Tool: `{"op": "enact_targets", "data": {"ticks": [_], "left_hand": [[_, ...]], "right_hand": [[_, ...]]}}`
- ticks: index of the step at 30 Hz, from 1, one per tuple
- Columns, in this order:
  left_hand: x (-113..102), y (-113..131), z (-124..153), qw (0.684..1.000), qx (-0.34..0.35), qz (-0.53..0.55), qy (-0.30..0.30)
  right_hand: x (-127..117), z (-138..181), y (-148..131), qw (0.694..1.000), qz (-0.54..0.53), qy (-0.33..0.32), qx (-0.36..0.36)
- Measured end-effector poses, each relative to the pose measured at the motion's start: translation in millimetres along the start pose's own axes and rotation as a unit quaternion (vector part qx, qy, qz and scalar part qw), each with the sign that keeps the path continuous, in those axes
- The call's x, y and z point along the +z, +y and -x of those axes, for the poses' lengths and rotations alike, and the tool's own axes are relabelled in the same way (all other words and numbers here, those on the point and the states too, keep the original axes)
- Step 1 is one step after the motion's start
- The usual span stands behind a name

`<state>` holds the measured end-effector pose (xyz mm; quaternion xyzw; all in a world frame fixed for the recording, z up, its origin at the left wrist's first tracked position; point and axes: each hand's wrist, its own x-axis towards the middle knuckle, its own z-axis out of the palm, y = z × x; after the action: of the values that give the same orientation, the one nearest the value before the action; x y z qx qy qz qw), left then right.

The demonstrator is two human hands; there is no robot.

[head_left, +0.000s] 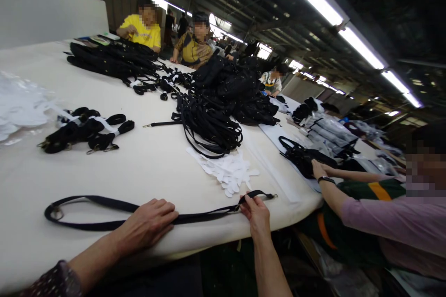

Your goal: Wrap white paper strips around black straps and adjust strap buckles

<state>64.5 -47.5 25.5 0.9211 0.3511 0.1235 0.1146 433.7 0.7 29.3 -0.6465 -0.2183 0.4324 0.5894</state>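
Observation:
A long black shoulder strap (94, 201) lies along the table's front edge, its left end spread into a loop. My left hand (148, 222) is closed over the middle of the strap, where its two layers run together. My right hand (257, 213) pinches the strap near a metal adjuster, its fingertips around the webbing. Past my right fingers, the short free end runs out to a small metal hook (275, 196). Part of the strap is hidden beneath my left hand.
Bundled black straps (85, 131) lie to the left, beside white cut pieces (22, 106). Ahead are a heap of loose straps (209, 123), white paper pieces (226, 171) and piled black bags (233, 86). At right, a co-worker's hands (318, 171) touch a black bag.

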Motion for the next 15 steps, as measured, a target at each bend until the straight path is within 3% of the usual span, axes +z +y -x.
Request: {"op": "enact_targets", "data": {"ticks": [10, 15], "left_hand": [[14.6, -12.5, -1.9, 0.999, -0.014, -0.026, 0.03], [11.9, -13.3, 9.1, 0.999, -0.027, -0.024, 0.035]], "right_hand": [[-4.9, 10.6, -9.0, 0.998, -0.066, 0.002, 0.006], [2.3, 16.0, -24.2, 0.993, -0.118, 0.013, -0.007]]}}
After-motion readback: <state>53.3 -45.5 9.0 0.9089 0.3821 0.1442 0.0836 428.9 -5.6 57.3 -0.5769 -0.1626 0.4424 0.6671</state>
